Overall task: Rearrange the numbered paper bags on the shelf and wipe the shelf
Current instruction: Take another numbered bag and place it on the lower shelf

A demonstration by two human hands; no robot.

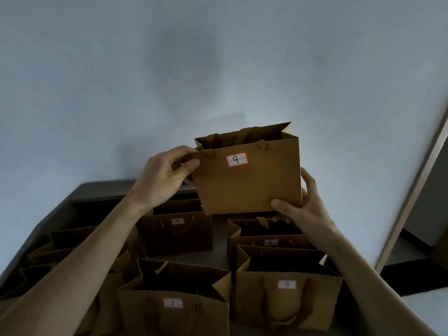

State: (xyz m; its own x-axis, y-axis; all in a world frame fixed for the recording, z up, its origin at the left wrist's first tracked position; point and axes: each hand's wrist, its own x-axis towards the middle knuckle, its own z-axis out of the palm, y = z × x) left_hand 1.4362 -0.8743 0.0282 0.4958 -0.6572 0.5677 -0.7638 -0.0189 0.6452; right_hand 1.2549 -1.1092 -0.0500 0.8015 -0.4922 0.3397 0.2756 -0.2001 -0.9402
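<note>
A brown paper bag labelled 9 (249,183) is held up in the air above the shelf (219,248), upright and slightly tilted. My left hand (164,175) pinches its upper left corner near the rope handle. My right hand (305,204) grips its lower right corner, thumb on the front face. Below stand more brown bags: one labelled 1 (173,309) at the front centre, one labelled 5 (287,289) at the front right, one labelled 7 (178,232) behind, and another (269,236) whose label I cannot read.
Several more brown bags (65,248) crowd the dim left part of the shelf under my left forearm. A pale wall (218,69) rises behind the shelf. A light door frame or post (412,197) slants along the right side.
</note>
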